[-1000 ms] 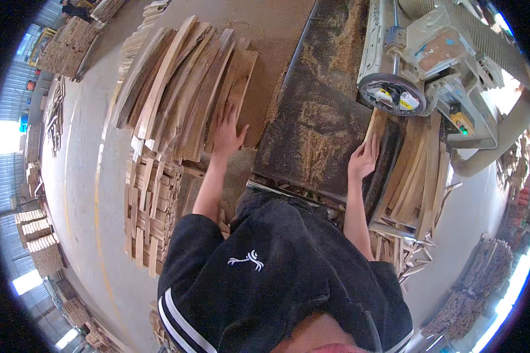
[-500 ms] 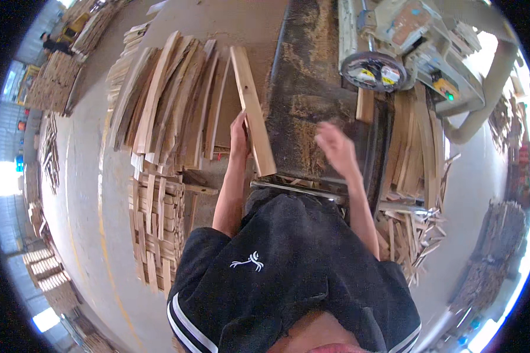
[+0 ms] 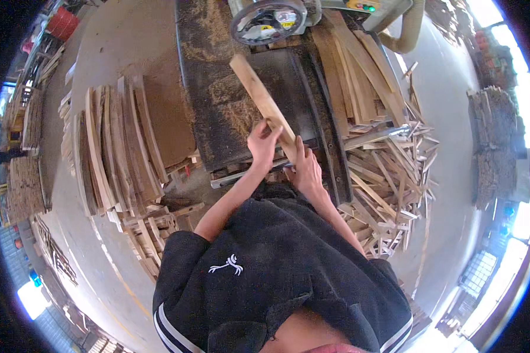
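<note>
A pale wooden board (image 3: 257, 93) slants over the near end of a dark, sawdust-strewn machine table (image 3: 218, 132). My left hand (image 3: 264, 143) grips the board's left side near its middle, thumb on the upper face. At the near end my right hand (image 3: 306, 169) is wrapped round the board, its fingers along the right edge. Beyond the board's far end stands the machine with a black handwheel (image 3: 267, 22). How far the board sits above the table I cannot tell.
Long boards (image 3: 115, 141) are stacked to the left of the table. More boards (image 3: 359, 76) lie on its right, with a heap of thin offcuts (image 3: 388, 188) nearer me. A hose (image 3: 407, 26) hangs at the upper right.
The board has swung from the table's left side to over the table. My right hand, empty before, has taken hold of its near end. The head view has turned right.
</note>
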`<state>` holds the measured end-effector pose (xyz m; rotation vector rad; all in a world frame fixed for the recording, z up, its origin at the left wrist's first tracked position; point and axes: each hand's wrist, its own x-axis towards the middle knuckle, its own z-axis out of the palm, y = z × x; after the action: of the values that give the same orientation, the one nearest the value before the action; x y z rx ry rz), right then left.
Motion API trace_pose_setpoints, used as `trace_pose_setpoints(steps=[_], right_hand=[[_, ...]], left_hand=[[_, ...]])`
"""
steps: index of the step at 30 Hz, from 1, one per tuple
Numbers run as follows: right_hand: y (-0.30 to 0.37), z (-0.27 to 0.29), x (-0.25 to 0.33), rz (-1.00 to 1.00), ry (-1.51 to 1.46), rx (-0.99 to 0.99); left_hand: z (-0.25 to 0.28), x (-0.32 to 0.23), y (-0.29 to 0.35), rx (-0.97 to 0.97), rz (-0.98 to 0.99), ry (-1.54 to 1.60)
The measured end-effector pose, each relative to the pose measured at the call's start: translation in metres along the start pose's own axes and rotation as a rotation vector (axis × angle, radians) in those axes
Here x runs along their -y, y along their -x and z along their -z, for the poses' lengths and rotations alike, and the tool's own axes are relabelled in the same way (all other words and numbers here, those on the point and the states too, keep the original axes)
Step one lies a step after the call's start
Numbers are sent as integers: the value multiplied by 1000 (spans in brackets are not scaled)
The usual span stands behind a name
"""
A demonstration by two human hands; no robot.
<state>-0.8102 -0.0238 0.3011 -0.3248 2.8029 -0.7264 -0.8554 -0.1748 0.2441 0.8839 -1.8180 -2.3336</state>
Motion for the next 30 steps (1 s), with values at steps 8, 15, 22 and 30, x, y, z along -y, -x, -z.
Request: trace_pose_setpoints(steps=[8, 15, 22, 30], right_hand=[[9, -44, -94, 14, -512, -55], [-7, -52, -82, -160, -839, -149], [-8, -43, -74, 220, -205, -326], [-16, -41, -83, 114, -129, -282]], left_hand=[[-27, 12, 8, 245, 100, 37], [-34, 9, 2, 356, -493, -560], [-53, 29, 3, 403, -432, -485], [-56, 31, 4, 385, -487, -811]])
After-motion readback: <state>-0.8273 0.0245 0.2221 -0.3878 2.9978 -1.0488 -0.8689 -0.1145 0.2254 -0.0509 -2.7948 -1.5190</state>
